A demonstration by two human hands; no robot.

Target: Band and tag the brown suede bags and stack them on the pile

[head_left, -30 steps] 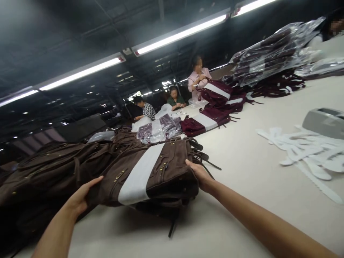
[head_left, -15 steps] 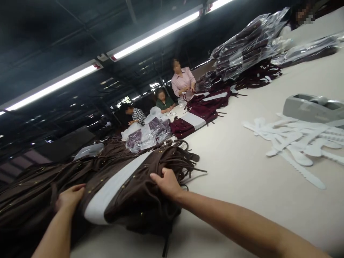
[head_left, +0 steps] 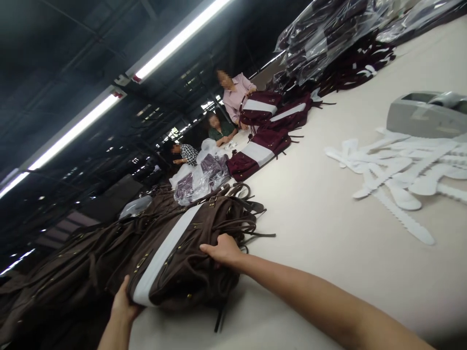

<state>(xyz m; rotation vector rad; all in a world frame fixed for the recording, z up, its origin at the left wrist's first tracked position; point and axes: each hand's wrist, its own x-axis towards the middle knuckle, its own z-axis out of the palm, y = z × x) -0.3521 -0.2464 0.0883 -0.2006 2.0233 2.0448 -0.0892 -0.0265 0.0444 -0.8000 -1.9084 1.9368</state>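
One brown bag (head_left: pixel 195 233): it lies at the near left edge of the pale table (head_left: pixel 310 257), tilted a little, directly in front of the person; a white band (head_left: pixel 164 257) goes around its middle, and gold-coloured metal parts show on its side.
Left hand (head_left: pixel 123 305): it touches the near left corner of the bag, the thumb up against the side; its fingers are partly hidden low at the edge, so I cannot tell if it is closed.
Right hand (head_left: pixel 223 250): it is clamped on the right end of the bag, thumb on top, the other fingers mostly covered by the cloth.
Straps: several thin dark straps (head_left: pixel 262 235) come out from the far right end and rest on the table.
Brown pile (head_left: pixel 69 272): more brown bags lie on the left, just beside the held one.
Clear plastic: a wrapped purplish bundle (head_left: pixel 204 177) sits just beyond the bag.
Maroon bags (head_left: pixel 260 150): they lie farther along the table, also with white bands.
Right side: white strips (head_left: pixel 401 170) are spread loosely near a grey dispenser (head_left: pixel 419 116).
Co-workers: one person in a pink shirt (head_left: pixel 237 95) is at the maroon bags; two others are farther back.
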